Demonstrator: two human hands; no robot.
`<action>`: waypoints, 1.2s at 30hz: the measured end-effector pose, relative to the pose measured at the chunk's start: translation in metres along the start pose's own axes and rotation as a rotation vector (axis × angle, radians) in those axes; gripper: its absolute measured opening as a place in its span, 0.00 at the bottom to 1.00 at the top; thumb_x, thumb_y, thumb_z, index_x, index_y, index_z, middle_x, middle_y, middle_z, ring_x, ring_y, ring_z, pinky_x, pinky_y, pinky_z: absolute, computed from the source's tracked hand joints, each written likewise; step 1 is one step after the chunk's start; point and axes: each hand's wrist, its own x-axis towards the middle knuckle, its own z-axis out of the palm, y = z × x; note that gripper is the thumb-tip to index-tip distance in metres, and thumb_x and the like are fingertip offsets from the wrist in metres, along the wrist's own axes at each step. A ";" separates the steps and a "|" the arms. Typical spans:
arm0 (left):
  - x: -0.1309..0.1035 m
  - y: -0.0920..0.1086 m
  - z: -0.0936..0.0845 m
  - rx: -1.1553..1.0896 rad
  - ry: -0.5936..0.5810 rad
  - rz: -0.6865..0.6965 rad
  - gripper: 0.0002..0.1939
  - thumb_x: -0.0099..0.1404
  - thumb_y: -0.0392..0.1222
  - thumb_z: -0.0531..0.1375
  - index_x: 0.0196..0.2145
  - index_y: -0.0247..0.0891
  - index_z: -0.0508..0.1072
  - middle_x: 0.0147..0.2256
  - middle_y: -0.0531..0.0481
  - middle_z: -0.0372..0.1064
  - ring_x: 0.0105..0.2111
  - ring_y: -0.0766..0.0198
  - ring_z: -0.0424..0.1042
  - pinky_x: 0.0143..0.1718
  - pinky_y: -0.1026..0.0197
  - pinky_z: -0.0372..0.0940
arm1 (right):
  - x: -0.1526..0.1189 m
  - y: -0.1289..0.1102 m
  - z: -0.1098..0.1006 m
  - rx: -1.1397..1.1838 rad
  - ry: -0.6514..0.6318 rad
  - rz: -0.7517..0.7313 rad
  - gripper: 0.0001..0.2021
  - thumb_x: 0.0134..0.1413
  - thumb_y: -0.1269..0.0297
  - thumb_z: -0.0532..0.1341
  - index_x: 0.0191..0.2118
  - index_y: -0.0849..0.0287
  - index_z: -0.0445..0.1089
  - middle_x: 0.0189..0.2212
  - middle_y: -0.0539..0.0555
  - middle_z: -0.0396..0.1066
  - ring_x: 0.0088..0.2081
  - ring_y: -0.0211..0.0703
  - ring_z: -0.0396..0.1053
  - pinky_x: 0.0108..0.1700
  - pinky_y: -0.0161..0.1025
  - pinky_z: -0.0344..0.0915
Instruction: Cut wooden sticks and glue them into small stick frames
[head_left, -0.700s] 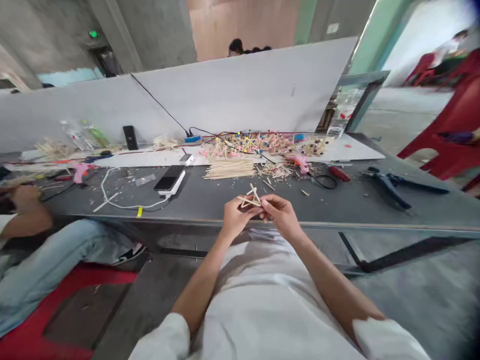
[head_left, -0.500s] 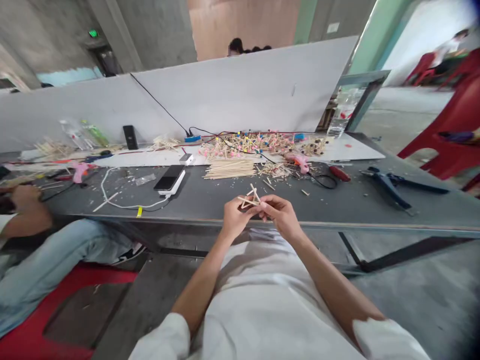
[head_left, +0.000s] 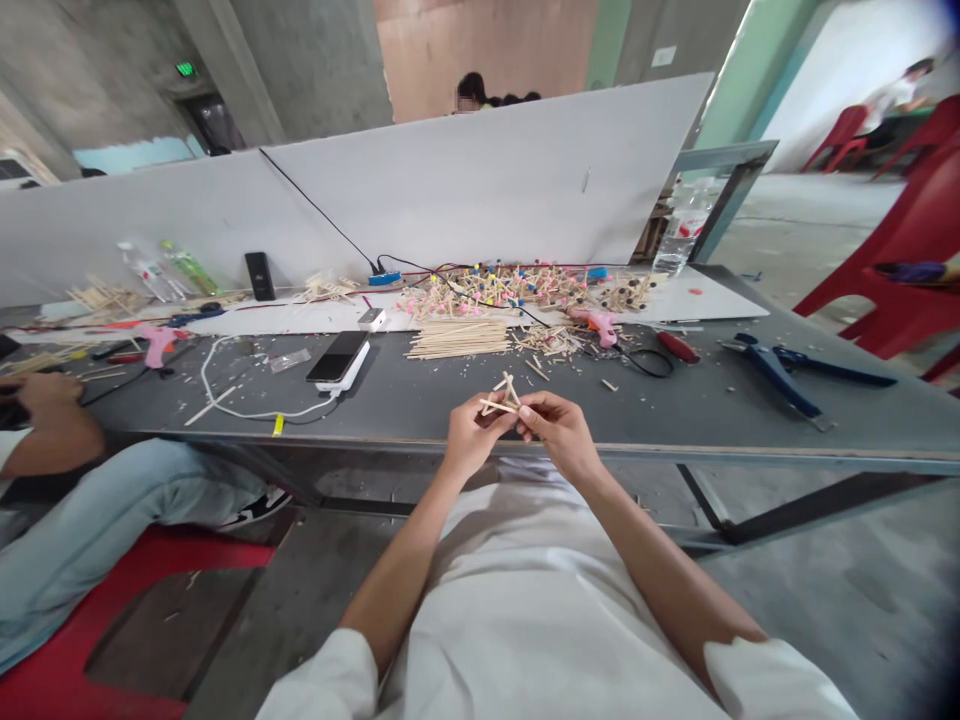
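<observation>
A small frame of pale wooden sticks (head_left: 501, 404) is between my hands, above the front edge of the table. My left hand (head_left: 471, 436) grips it from the left, with fingers closed round its lower side. On the other side, my right hand (head_left: 559, 428) pinches the frame's right end between thumb and fingers. Several sticks cross at angles, and one points up. The joints under my fingertips are hidden. Behind my hands lies a row of long wooden sticks (head_left: 459, 338), with short offcuts (head_left: 553, 340) beside it.
On the dark table (head_left: 405, 400) are a phone on a white power bank (head_left: 339, 360), a pink glue gun (head_left: 598, 324), a red-handled tool (head_left: 679, 347) and blue-handled pliers (head_left: 780, 380). A heap of stick pieces with coloured tips (head_left: 517, 288) lies behind. A co-worker's hand (head_left: 49, 395) is at left.
The stick frame has turned slightly in my fingers, and its sticks sit at a somewhat different angle. Both hands keep their hold in nearly the same place.
</observation>
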 end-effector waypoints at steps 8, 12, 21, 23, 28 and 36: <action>0.010 -0.003 -0.010 0.053 0.095 0.119 0.17 0.61 0.49 0.64 0.44 0.36 0.77 0.36 0.45 0.76 0.32 0.61 0.75 0.34 0.60 0.71 | 0.004 -0.002 -0.002 -0.137 0.006 -0.010 0.11 0.49 0.57 0.68 0.35 0.59 0.75 0.26 0.51 0.73 0.26 0.38 0.69 0.29 0.36 0.68; 0.030 0.003 -0.023 0.292 0.027 0.291 0.11 0.62 0.41 0.63 0.43 0.38 0.78 0.39 0.45 0.75 0.36 0.62 0.74 0.38 0.61 0.70 | 0.015 -0.012 -0.017 -0.264 0.137 -0.058 0.13 0.47 0.56 0.69 0.36 0.59 0.75 0.28 0.52 0.74 0.27 0.39 0.71 0.29 0.37 0.69; 0.078 -0.016 -0.042 0.491 -0.288 0.264 0.13 0.60 0.32 0.61 0.42 0.37 0.79 0.37 0.46 0.75 0.34 0.63 0.74 0.36 0.62 0.69 | 0.069 -0.021 -0.040 -0.463 0.053 -0.123 0.14 0.49 0.56 0.66 0.39 0.59 0.76 0.30 0.54 0.77 0.30 0.42 0.72 0.31 0.37 0.68; 0.081 -0.020 -0.044 0.463 -0.342 0.222 0.15 0.59 0.33 0.62 0.44 0.35 0.78 0.36 0.46 0.75 0.34 0.62 0.74 0.38 0.61 0.69 | 0.081 -0.015 -0.039 -0.480 -0.052 -0.071 0.15 0.48 0.55 0.66 0.39 0.60 0.77 0.30 0.54 0.77 0.30 0.42 0.72 0.32 0.37 0.68; 0.075 -0.019 -0.060 0.545 -0.275 0.193 0.27 0.59 0.27 0.57 0.55 0.38 0.70 0.42 0.45 0.75 0.40 0.62 0.75 0.43 0.59 0.70 | 0.098 -0.003 -0.030 -0.554 -0.300 0.019 0.18 0.50 0.53 0.65 0.40 0.62 0.78 0.28 0.53 0.76 0.28 0.40 0.70 0.32 0.36 0.66; 0.008 -0.003 -0.049 0.845 0.012 0.263 0.12 0.67 0.37 0.55 0.44 0.38 0.76 0.40 0.42 0.74 0.41 0.56 0.73 0.46 0.55 0.68 | 0.107 -0.009 -0.015 -0.822 -0.511 -0.051 0.14 0.51 0.55 0.64 0.38 0.58 0.80 0.30 0.52 0.79 0.31 0.41 0.72 0.34 0.34 0.65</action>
